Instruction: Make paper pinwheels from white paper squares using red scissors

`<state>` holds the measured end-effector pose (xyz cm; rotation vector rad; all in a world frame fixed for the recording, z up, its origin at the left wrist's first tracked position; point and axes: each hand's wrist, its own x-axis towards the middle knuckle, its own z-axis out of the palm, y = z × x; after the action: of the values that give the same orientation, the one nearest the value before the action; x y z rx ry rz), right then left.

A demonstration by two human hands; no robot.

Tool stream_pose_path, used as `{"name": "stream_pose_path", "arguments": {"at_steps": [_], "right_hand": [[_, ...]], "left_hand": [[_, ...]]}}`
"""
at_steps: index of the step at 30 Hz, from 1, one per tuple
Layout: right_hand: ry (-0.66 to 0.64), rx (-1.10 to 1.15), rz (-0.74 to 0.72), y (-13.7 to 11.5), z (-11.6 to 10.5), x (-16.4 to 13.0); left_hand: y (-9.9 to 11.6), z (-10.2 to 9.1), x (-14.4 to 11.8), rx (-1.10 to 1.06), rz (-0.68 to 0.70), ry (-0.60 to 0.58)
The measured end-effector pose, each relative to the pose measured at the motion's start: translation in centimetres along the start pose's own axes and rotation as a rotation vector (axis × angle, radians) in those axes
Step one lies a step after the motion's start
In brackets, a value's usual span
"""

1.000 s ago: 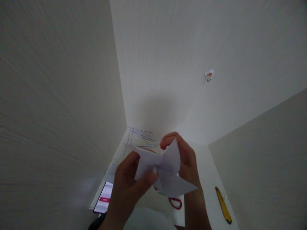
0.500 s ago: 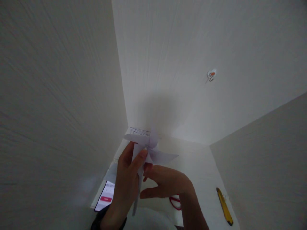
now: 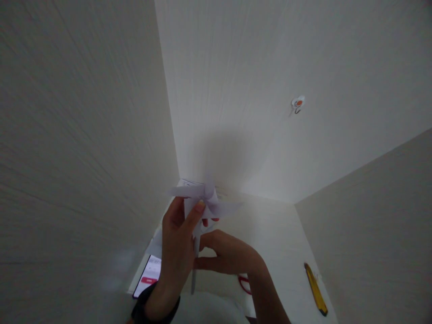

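Observation:
A white paper pinwheel (image 3: 216, 202) is held up over a white desk (image 3: 280, 234), in front of the wall corner. My left hand (image 3: 177, 245) pinches its folded centre with thumb and forefinger. A thin white stick (image 3: 194, 265) hangs down from the pinwheel between my hands. My right hand (image 3: 227, 252) is curled just below the blades and touches the stick near its top; its fingertips are partly hidden behind the paper.
A lit phone (image 3: 148, 276) lies at the desk's left front edge. Red-handled scissors (image 3: 245, 284) lie behind my right wrist. A yellow utility knife (image 3: 315, 289) rests at the right. Paper strips (image 3: 189, 183) lie at the back corner. A small hook (image 3: 297, 104) is on the wall.
The pinwheel has risen and moved toward the wall. My right hand left the blades, dropped below them and closed in on the stick. My left hand kept its pinch on the centre.

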<state>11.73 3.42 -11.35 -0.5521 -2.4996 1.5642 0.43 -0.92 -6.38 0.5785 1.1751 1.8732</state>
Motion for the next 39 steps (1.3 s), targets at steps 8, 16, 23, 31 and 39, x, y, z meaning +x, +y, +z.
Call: {"name": "stream_pose_path", "arguments": {"at_steps": [8,16,23,31,39], "right_hand": [[0.086,0.080,0.017,0.1,0.1,0.2],[0.185,0.158,0.047,0.1,0.2,0.1],[0.281,0.222,0.058,-0.5,-0.1,0.3],[0.387,0.278,0.080,0.3,0.1,0.1],[0.553,0.444,0.078,2.0,-2.4,-1.5]], "left_hand": [[-0.4,-0.2,0.8,-0.015,0.035,0.045],[0.1,-0.2,0.7,0.129,0.038,-0.028],[-0.9,-1.4,0.7,0.153,-0.044,-0.127],[-3.7,-3.5,1.0,0.247,-0.181,-0.177],[-4.3,-4.6,1.2,0.245,-0.228,-0.136]]}}
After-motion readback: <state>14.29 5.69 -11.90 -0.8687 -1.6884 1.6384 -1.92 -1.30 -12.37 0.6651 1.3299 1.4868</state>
